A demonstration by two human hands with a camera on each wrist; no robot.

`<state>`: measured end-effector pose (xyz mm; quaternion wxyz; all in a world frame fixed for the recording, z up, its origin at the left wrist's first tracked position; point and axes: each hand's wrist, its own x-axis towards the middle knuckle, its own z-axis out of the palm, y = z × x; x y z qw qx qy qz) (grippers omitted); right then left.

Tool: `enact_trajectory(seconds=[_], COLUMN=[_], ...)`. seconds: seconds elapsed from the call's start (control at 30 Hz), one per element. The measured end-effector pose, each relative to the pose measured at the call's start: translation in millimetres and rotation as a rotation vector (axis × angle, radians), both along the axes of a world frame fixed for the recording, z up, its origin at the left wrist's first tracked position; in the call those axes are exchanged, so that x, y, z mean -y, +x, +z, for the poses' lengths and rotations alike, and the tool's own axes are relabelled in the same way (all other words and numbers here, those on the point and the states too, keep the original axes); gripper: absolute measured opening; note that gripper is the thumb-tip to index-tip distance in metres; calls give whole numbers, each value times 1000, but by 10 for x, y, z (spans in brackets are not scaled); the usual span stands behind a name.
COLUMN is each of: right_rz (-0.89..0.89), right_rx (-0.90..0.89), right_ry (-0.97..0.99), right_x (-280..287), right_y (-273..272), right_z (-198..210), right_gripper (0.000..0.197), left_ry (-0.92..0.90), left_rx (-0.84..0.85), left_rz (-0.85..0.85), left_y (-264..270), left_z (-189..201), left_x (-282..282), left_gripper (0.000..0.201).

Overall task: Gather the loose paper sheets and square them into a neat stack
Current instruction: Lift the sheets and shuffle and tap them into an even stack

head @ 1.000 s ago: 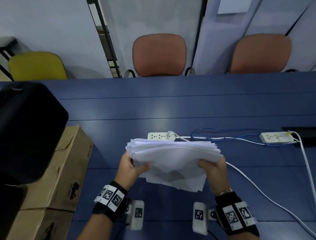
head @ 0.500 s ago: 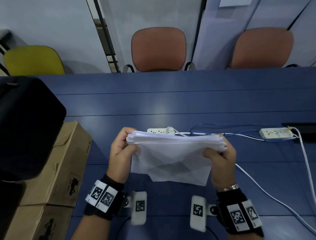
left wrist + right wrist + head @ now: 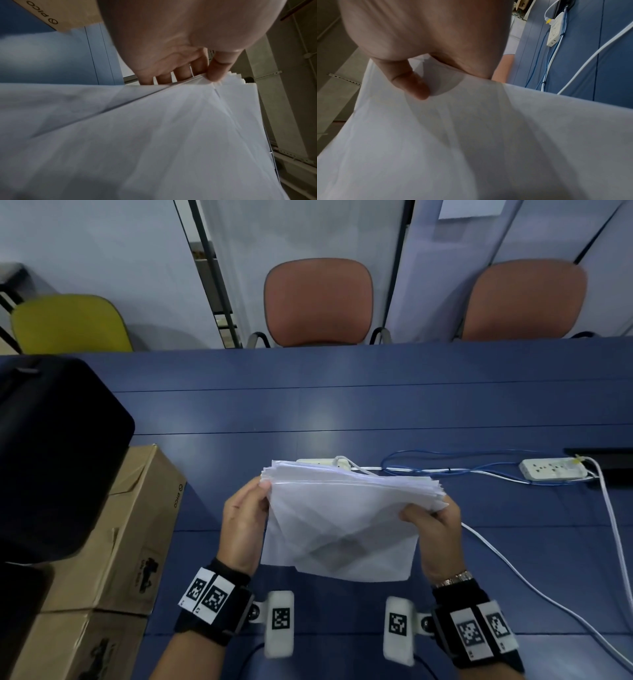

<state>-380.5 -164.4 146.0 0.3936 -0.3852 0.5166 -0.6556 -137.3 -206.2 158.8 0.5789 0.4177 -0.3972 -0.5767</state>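
Left hand (image 3: 244, 523): pinching the left edge of the paper stack (image 3: 344, 525) — thumb in front, fingers (image 3: 181, 73) behind.
Right hand (image 3: 436, 534): gripping the stack's right edge, thumb pressing its near face.
Paper stack: hanging between both hands above the blue table (image 3: 376, 405), top edges fanning unevenly.
Power strip (image 3: 320, 462): lying just behind the stack.
Cardboard boxes (image 3: 137, 525): sitting left of the stack.

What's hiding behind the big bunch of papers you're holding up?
Behind the paper sheets a white power strip lies on the blue table; only its top edge and a plugged-in white cord show. The rest is covered, as is the table underneath.
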Motion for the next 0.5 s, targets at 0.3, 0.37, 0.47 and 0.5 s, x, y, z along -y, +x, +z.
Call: enact_trajectory(seconds=[0.3,0.37,0.47,0.5], right_rz=[-26,-3,74,99], right_rx=[-18,-15,-51,-58], right_ry=[-11,-26,67,138], right_x=[3,4,17,21], right_y=[49,11,-114,-146], right_z=[-18,-51,-207,-272], right_gripper=[17,19,29,30], left_ry=[93,31,-10,9], left_rx=[-140,-155,120,206], left_rz=[51,-73,-225,-290], left_y=[14,91,207,223], left_z=[-122,-202,-372,-423], left_x=[22,30,63,66], left_gripper=[72,76,70,74])
